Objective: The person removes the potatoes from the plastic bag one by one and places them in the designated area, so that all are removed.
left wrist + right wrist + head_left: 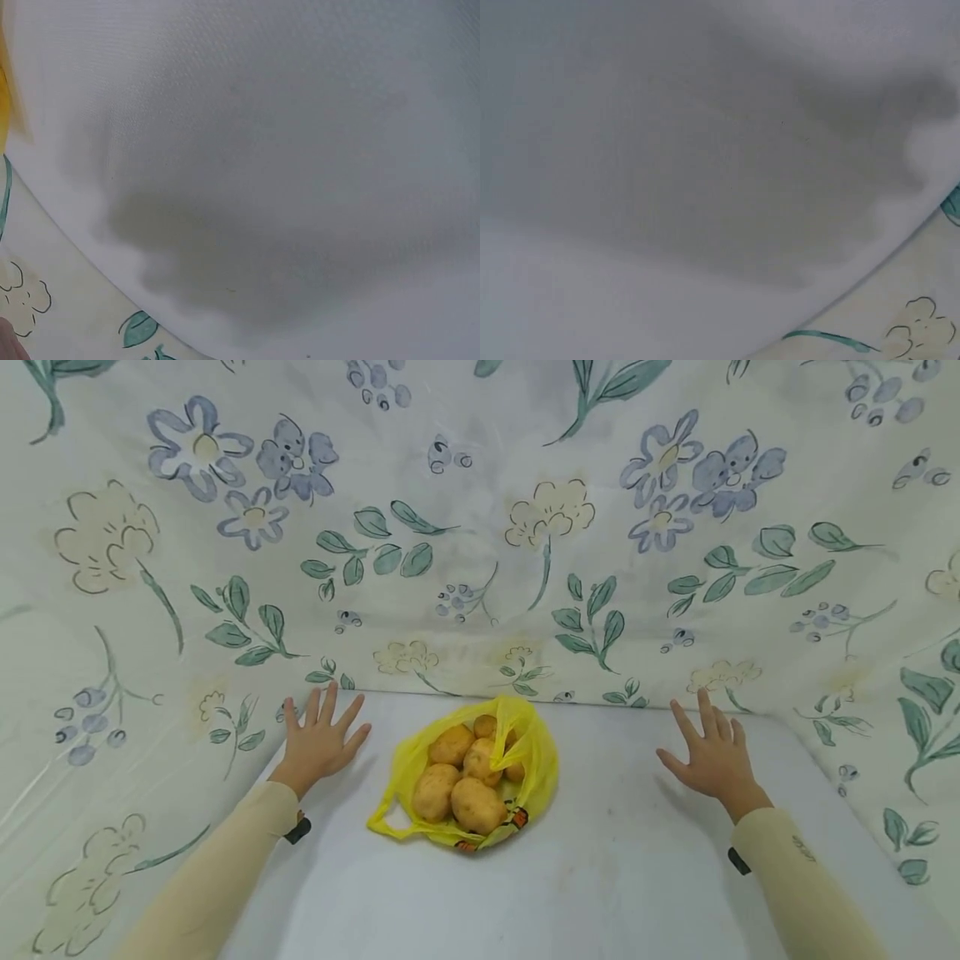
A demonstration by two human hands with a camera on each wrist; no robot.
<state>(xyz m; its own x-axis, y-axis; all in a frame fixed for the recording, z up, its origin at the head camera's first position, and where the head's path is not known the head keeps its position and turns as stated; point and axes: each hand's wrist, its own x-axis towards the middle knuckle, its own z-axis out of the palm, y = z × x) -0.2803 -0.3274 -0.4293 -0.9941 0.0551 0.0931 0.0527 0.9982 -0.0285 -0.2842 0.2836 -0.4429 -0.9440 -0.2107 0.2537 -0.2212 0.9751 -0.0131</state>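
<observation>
Potatoes [478, 806] sit in a yellow plastic bag [544, 752] on the white table [637, 893], between the left hand [318, 746] and right hand [716, 762], both splayed and empty, apparently hovering. Tugging one handle [386, 832] could tip the bag, spilling them.

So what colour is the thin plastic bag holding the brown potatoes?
The thin plastic bag is yellow, clearest in the head view.
</observation>
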